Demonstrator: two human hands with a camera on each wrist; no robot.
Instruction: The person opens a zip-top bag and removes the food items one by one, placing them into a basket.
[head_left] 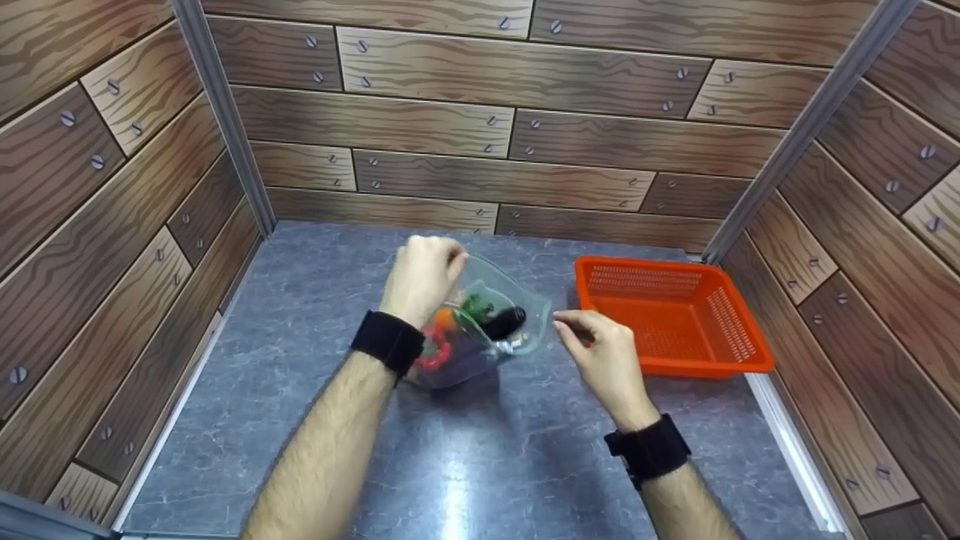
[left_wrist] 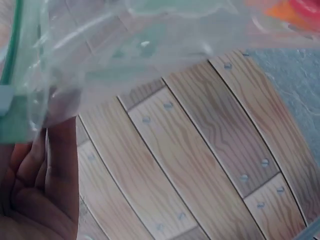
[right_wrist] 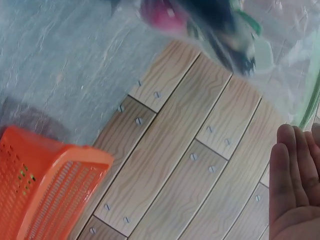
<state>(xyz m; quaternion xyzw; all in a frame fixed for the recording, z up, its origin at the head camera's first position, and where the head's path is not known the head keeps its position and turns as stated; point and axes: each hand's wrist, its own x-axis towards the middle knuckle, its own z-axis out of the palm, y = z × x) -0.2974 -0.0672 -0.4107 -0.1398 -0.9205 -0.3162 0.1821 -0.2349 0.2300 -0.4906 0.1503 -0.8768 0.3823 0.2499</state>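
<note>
A clear zip bag (head_left: 534, 304) with a green-tinted rim hangs between the two hands, its mouth spread apart. Inside it are a dark eggplant (head_left: 504, 323), a green leafy-looking piece (head_left: 475, 307), an orange piece (head_left: 445, 319) and a red pepper (head_left: 435, 352). My left hand (head_left: 424, 271) grips the bag's rim at the upper left; in the left wrist view the plastic (left_wrist: 150, 70) runs across above the palm. At the bag's right corner, my right hand (head_left: 604, 352) pinches the rim between thumb and fingertips. The right wrist view has those fingertips (right_wrist: 286, 135) right at the green zip strip (right_wrist: 310, 102).
An orange-red perforated basket (head_left: 675, 369) stands on the grey marbled floor (head_left: 247, 420), right of the bag and close by the right hand. Wood-patterned walls (head_left: 427, 124) enclose the back and both sides, with grey metal posts (head_left: 225, 120) at the corners.
</note>
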